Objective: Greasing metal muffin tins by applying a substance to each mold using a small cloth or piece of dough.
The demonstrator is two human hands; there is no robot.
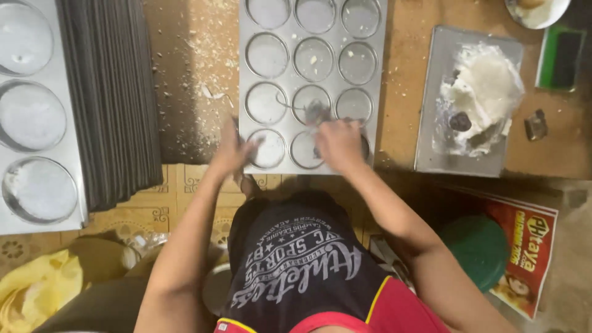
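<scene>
Metal muffin tray (pixel 382 74) lies on a crumb-strewn wooden surface (pixel 191 74), its near edge reaching the surface's rim, as a person works over the row of cups closest to the body. Left hand (pixel 233 151) rests on the tray's near-left corner, fingers spread flat and gripping nothing, steadying it. Right hand (pixel 339 145) is blurred over the near-right cups, its grip closed on what looks like a small dark brush (pixel 317 113); the blur leaves that uncertain. Right of the tray, a flat metal sheet (pixel 431 92) carries a mound of white fat (pixel 484 86) on plastic wrap. Left of the tray stands a stack of dark pans (pixel 111 98), with another cup tray (pixel 68 123) beyond it. Risks as judged: quick strokes could nudge the tray off the rim should the left hand lift, loose crumbs could be swept into cups, and hurried passes may leave cups unevenly coated.
</scene>
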